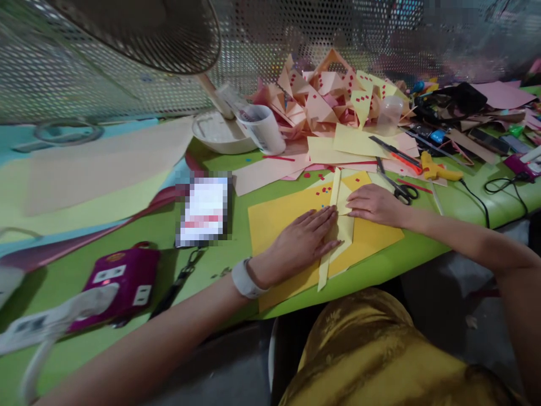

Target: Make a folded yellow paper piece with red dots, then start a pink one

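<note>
My left hand [305, 241] lies flat, palm down, on a folded pale yellow paper piece [343, 225] that rests on a larger orange-yellow sheet [279, 223] near the green table's front edge. My right hand [374, 204] presses the same folded piece from the right, fingers together and flat. Neither hand grips anything. A narrow strip of the pale paper sticks out below my left hand toward the table edge.
Scissors [399, 189], an orange utility knife [397, 153] and a yellow glue gun [435, 169] lie right of my hands. A pile of folded pink and yellow paper shapes [325, 98], a white cup [264, 129], a fan base [217, 135] behind. A magenta power strip [120, 285] at left.
</note>
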Tool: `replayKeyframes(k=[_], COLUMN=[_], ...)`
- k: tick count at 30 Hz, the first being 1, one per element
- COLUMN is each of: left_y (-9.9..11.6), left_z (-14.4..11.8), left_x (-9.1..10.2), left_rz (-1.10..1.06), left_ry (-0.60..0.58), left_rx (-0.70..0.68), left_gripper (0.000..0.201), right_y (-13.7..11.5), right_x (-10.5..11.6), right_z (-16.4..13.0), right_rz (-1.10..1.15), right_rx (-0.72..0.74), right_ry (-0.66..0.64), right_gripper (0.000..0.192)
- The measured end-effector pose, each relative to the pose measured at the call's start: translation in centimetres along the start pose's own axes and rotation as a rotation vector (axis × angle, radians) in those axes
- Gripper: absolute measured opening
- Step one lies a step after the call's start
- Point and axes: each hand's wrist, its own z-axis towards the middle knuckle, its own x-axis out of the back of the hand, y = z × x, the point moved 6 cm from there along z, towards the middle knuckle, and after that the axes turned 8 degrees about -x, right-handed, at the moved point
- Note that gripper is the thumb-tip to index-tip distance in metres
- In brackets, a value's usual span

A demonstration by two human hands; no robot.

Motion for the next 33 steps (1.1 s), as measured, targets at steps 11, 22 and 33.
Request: replayKeyframes(k=[11,22,33], left_y=[0.6,0.8,0.6], left_z=[-0.1,-0.4,-0.2], left_x=[0.7,0.6,0.2], left_rz=[-0.037,-0.038,0.017], left_ry=[0.11,0.088,0.052], left_rx=[-0.006,-0.004,0.018], left_gripper=[0.057,0.053,0.067], right_y=[1.4,1.0,0.8], right_x=[-0.7,-0.9,-0.9], right_z=[1.4,1.6,1.2], right_rz=[0.29,0.361,0.392], right_rx=[-0.466,-0.627,-0.63], right_ry=[-0.038,-0.014,0.019], right_gripper=[0.021,0.015,0.01])
